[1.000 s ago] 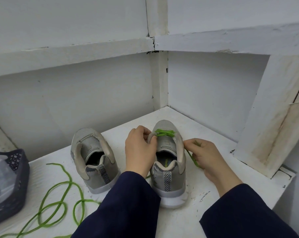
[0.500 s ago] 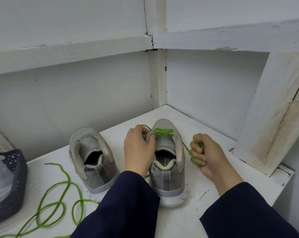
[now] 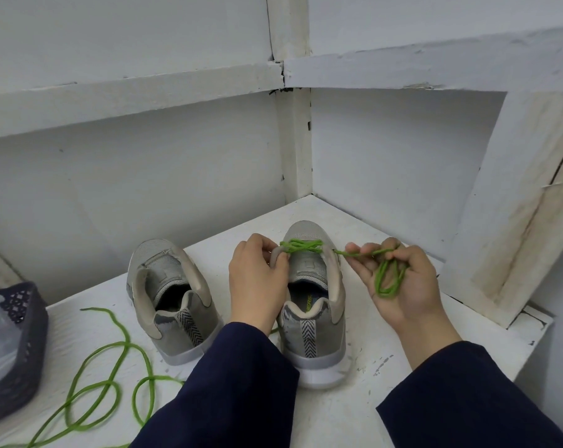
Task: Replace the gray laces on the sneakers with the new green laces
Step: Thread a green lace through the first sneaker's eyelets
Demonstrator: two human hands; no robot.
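Since half a second ago, right hand (image 3: pixel 414 297) has turned palm-up, its grip curled round loops of green lace (image 3: pixel 385 294). Left of the unlaced sneaker (image 3: pixel 173 286), loose lace (image 3: pixel 125 342) lies on the shelf (image 3: pixel 364 415); left hand (image 3: pixel 257 282) pinches the laced sneaker (image 3: pixel 315 334) by its eyelet edge.

Dark navy long sleeves (image 3: pixel 231 383), loose cuffs (image 3: pixel 435 355)

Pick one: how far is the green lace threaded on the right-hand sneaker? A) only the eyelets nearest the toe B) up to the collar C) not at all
A: the green lace crosses only at the toe end of the right sneaker; the right hand holds the slack.
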